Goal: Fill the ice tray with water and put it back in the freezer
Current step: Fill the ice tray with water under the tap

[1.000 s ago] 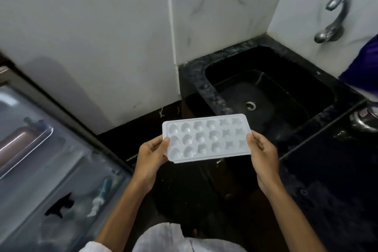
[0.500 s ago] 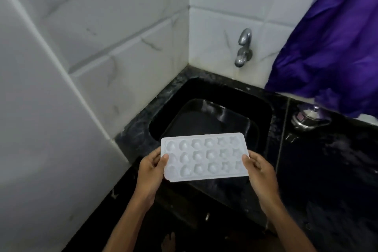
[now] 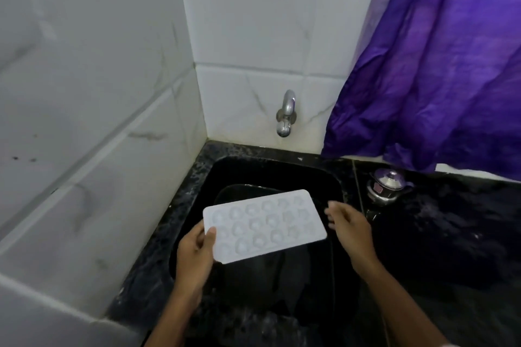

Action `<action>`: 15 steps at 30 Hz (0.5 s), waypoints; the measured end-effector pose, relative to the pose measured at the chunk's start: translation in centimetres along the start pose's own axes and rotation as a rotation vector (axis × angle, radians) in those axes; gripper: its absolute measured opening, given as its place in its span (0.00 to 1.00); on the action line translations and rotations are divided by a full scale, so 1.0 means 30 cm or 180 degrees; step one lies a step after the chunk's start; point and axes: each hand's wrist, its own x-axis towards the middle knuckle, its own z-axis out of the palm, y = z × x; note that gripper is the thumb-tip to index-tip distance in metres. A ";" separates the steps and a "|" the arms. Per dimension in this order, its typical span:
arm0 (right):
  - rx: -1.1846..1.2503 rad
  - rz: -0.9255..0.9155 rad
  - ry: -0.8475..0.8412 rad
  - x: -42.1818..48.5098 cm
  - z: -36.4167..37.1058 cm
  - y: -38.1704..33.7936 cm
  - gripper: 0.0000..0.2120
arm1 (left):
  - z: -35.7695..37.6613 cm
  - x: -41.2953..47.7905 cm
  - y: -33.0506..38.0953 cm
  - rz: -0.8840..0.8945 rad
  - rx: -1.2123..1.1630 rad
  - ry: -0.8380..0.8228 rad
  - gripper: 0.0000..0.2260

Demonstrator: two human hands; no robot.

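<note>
Left hand (image 3: 194, 258) grips the ice tray (image 3: 265, 225) by its left end, thumb on top. Tray hangs over the black sink (image 3: 197, 186), roughly level. Tap (image 3: 286, 114) sits on the wall beyond the tray, btwn both hands. Right hand (image 3: 349, 229) is just beside the tray's right end, fingers loose & holding nothing; it's blurred, so prob. not touching. To fill well: right hand opens the tap gently, tray stays flat under the spout, thin stream, no splashing.

Ice tray (image 3: 265, 225) over the black sink (image 3: 282, 175)
Left hand (image 3: 194, 256) grips its left end; right hand (image 3: 352, 231), fingers (image 3: 335, 207) loose, just beside the other end.
</note>
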 end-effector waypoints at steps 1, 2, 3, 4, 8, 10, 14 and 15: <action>0.0070 -0.0052 -0.0045 0.065 0.020 -0.036 0.06 | 0.002 0.025 0.010 0.0003 -0.0014 0.0050 0.12; 0.0138 -0.0076 -0.0140 0.130 0.042 -0.078 0.06 | 0.006 0.045 0.021 0.0004 -0.0028 0.0093 0.11; 0.0198 -0.0079 -0.0260 0.196 0.067 -0.123 0.07 | 0.009 0.062 0.031 0.0004 -0.0039 0.0141 0.11; 0.0237 -0.0050 -0.0371 0.266 0.096 -0.158 0.07 | 0.011 0.078 0.041 0.0009 -0.0048 0.0180 0.11; 0.0343 0.0215 -0.0742 0.541 0.229 -0.262 0.12 | 0.025 0.126 0.067 -0.0016 -0.0179 0.0265 0.11; 0.0305 0.0343 -0.0830 0.648 0.290 -0.298 0.15 | 0.034 0.140 0.087 -0.0024 -0.0253 0.0331 0.11; 0.0382 0.0530 -0.0863 0.809 0.386 -0.345 0.20 | 0.043 0.179 0.122 -0.0027 -0.0388 0.0404 0.10; 0.0452 0.0611 -0.0884 0.840 0.405 -0.350 0.21 | 0.044 0.191 0.131 -0.0036 -0.0420 0.0381 0.10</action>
